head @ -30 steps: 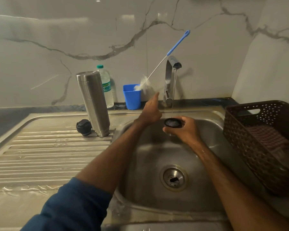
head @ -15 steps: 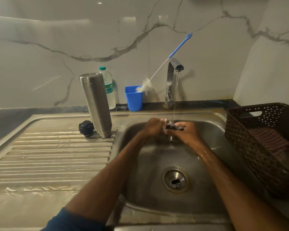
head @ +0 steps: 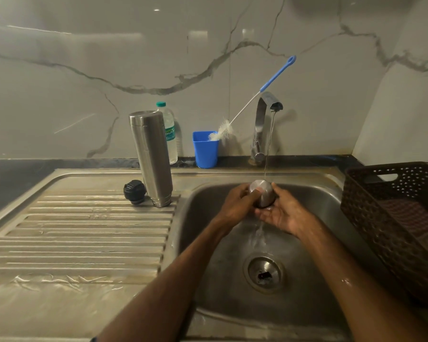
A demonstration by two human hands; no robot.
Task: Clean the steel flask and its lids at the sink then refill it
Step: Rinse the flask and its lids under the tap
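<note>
We held the cap over the sink, directly under the thin stream from the tap. Our left hand gripped its left side, fingers curled behind it and the thumb pressed across its front. Our right hand cradled it from below, palm up, thumb against its right edge. The cap sat dome up, so the water struck its closed top and ran off past our right palm toward the drain.

The main risk, we judged, was a slip. With wet steel in wet hands, a hard rub of the thumb could squirt the cap out into the basin, where it might dent or settle on the drain. A second risk was a half-done rinse: with the dome up, the stream did not reach the inside, and any residue there would remain unless we turned the cap over. Splash was a lesser worry, since water bouncing off the dome could wet the basket on our right.

The flask stood on the drainboard at the sink's left edge, seemingly mouth down, with the black stopper just beside its base. It was tall and narrow on a ribbed surface, so a careless swing of our left arm could topple it.
</note>
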